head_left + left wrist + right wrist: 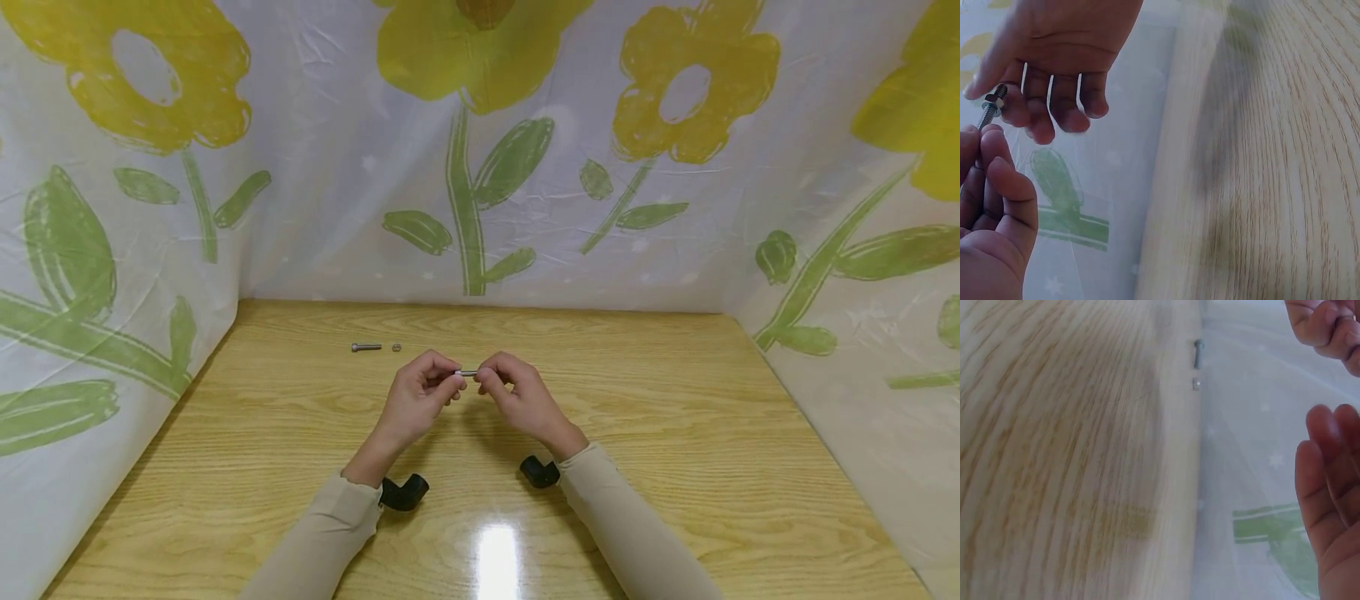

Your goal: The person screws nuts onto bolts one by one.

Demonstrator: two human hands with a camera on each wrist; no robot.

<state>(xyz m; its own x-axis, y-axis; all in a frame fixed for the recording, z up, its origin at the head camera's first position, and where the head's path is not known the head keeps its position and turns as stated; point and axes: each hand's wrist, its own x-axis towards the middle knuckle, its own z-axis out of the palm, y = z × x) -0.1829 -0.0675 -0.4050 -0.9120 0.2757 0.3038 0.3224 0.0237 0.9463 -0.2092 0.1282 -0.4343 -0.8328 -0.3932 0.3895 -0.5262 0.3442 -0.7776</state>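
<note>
Shiny metal bolt (pixel 469 373) with ridged threads, held up above the wood-grain table (pixel 675 400) between both hands. Left hand (pixel 422 396) pinches one end in its fingertips; right hand (pixel 522 398) has thumb and forefinger curled round the other, where a chunky nut (pixel 992 103) sits. Long axis runs side to side, threaded tip toward the right hand. Loose cylinder-headed bolt (pixel 367 347) lies beyond, shank aimed at a small loose nut (pixel 397 347).
</note>
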